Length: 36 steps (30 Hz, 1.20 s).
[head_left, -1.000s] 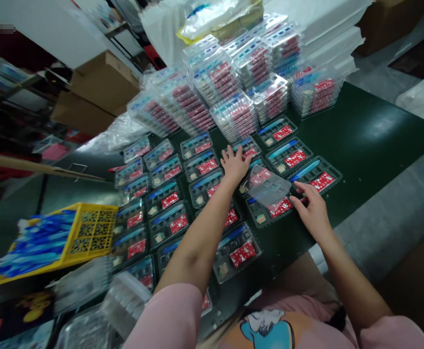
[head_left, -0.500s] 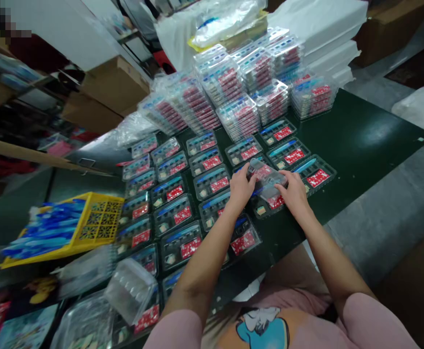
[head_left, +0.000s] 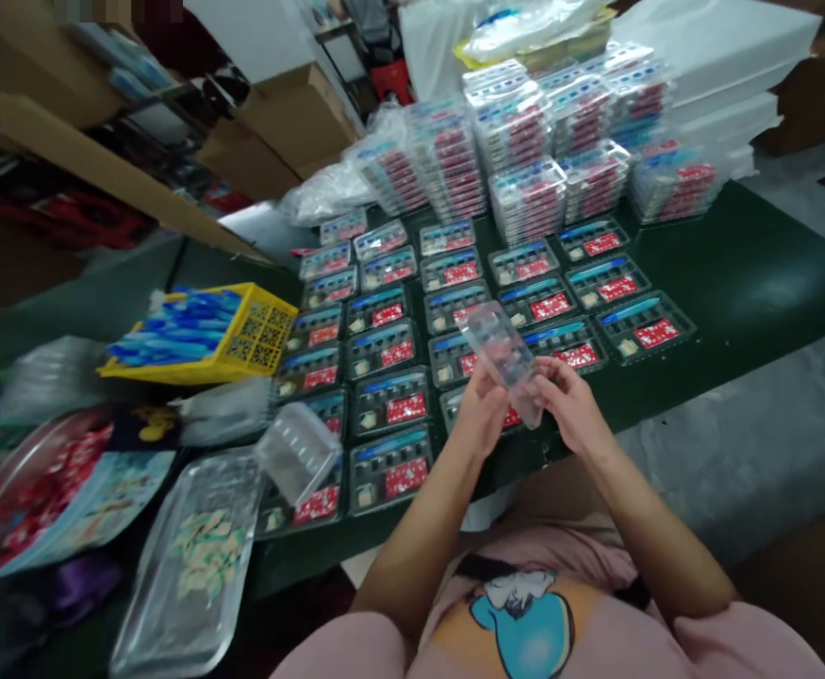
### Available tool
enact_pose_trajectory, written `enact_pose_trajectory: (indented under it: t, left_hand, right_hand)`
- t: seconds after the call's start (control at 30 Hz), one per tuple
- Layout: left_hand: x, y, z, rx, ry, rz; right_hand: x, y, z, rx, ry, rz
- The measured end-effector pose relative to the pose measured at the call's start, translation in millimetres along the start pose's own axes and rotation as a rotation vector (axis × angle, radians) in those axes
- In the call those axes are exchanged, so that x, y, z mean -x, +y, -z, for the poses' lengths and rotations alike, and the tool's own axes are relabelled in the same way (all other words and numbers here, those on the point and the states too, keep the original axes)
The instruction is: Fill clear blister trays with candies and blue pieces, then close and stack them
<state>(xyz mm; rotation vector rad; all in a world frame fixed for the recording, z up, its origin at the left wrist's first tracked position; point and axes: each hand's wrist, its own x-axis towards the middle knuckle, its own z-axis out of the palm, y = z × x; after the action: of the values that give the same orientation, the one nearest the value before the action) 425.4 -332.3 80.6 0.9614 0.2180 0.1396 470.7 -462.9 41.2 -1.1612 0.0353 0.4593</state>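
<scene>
Head view showed the left grip (head_left: pixel 484 415) and right grip (head_left: pixel 571 404) both holding a clear rectangular plastic tray (head_left: pixel 501 347), right of the yellow lattice-sided plastic basket (head_left: pixel 265 330); its long axis slanted, far end basketward, neither grip nearer.

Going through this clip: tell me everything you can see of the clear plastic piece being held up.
The clear plastic piece is roughly rectangular, with rounded corners and moulded shapes too blurred to detail. It looks transparent; reddish tones show through. It is tilted, its far end slanting toward picture left, above filled trays. The left grip holds its near left side; the right grip appears to touch its right edge.
</scene>
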Motion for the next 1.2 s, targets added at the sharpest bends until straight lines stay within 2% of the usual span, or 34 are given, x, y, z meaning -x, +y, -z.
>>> enact_pose_trajectory:
  t: [0.13,0.33,0.47,0.6,0.67,0.77,0.87,1.0,1.2]
  left_hand:
    - [31.4,0.7,15.7,0.064,0.18,-0.023]
    - [63.1,9.1,32.1,0.034,0.245,0.03]
    - [78.1,15.9,40.0,-0.062,0.282,0.037]
    - [89.0,20.5,47.4,-0.305,0.431,-0.172]
    - [92.6,23.4,49.1,-0.295,0.402,-0.129]
    - [94.9,28.9,49.6,-0.135,0.289,0.098]
    - [94.2,32.8,50.4,-0.025,0.258,0.218]
    - [91.6,31.5,53.2,0.061,0.219,0.314]
    - [87.9,26.5,54.7,0.087,0.172,0.343]
  right_hand:
    - [19.1,16.1,-8.3,0.294,-0.21,0.088]
    - [31.0,19.4,-25.2,0.316,-0.509,-0.012]
    - [34.0,20.9,-34.3,0.247,-0.586,-0.08]
    - [37.3,23.8,-39.3,0.256,-0.605,-0.124]
    - [39.5,25.0,-41.4,0.262,-0.642,-0.13]
    - [42.4,26.8,-43.4,0.248,-0.675,-0.15]
    - [44.0,29.8,-42.2,0.25,-0.671,-0.184]
    - [45.4,32.8,-38.9,0.199,-0.663,-0.233]
    - [47.2,28.2,-39.1,0.094,-0.701,-0.254]
